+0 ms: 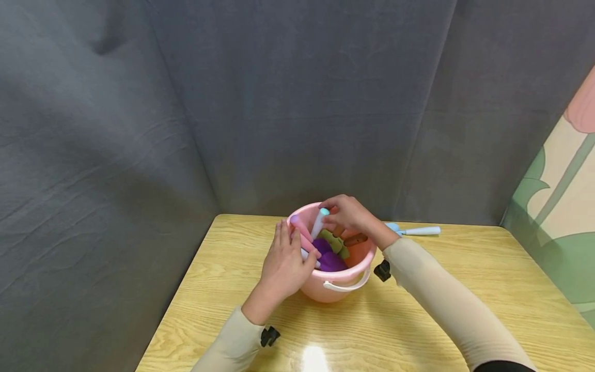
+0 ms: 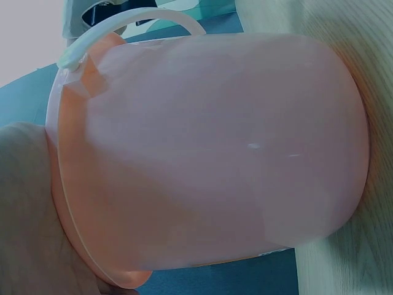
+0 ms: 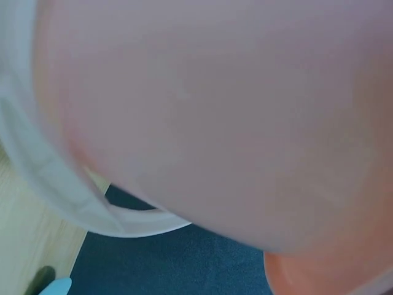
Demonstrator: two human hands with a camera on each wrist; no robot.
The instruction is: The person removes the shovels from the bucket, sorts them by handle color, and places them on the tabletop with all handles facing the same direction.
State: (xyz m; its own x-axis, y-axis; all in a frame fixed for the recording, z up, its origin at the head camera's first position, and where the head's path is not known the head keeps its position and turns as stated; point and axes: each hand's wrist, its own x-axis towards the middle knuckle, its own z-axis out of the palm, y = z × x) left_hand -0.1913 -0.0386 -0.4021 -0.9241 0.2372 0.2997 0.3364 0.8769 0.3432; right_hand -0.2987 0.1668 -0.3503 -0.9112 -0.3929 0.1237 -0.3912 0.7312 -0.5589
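Note:
A pink bucket (image 1: 321, 289) with a white carrying handle (image 1: 346, 287) stands on the table. My left hand (image 1: 285, 261) rests on its left rim, fingers straight and thumb over the inside, beside a pink handle (image 1: 302, 227) with a purple end. Reaching over the far right rim, my right hand (image 1: 350, 213) pinches a white handle (image 1: 318, 225) with a teal end; its lower part is hidden in the bucket. Purple pieces (image 1: 331, 261), an olive-green piece (image 1: 332, 240) and a brown piece (image 1: 355, 239) lie inside. Both wrist views mostly show the bucket's outer wall (image 2: 215, 147).
A light blue toy tool with a white handle (image 1: 422, 231) lies on the wooden table (image 1: 223, 268), right of the bucket. Grey curtains (image 1: 302, 103) hang behind and to the left. A patterned panel (image 1: 558, 206) stands at the right.

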